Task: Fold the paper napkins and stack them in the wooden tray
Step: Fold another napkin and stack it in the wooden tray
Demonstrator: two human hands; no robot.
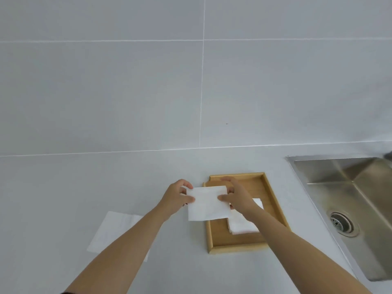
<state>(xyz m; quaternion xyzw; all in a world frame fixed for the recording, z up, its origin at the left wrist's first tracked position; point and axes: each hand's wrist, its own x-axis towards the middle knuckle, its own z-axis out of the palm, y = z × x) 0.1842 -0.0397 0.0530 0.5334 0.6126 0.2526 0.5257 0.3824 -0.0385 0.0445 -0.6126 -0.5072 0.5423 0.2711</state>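
Napkin (209,203) in both hands, I held it up over the left edge of the wooden tray (268,187), one short side pinched in each hand so the sheet stayed taut and flat instead of drooping. My left hand (177,198) gripped the left edge with the thumb on the near face and the fingers curled behind; my right hand (236,196) did the same on the right edge, so both were closed on the paper rather than spread wide. It hung partly over the counter (84,187) and partly over the tray, which I judged suited either one more fold or a move to the right. A small pile of folded napkins (242,224) already lay inside the tray, toward its near right part and half hidden under my right forearm; I took that as the spot this one was meant for. More unfolded napkins (114,230) lay flat on the counter to my left, close by for the next pick, partly covered by my left forearm. The sink (360,187) sat well apart on the right.
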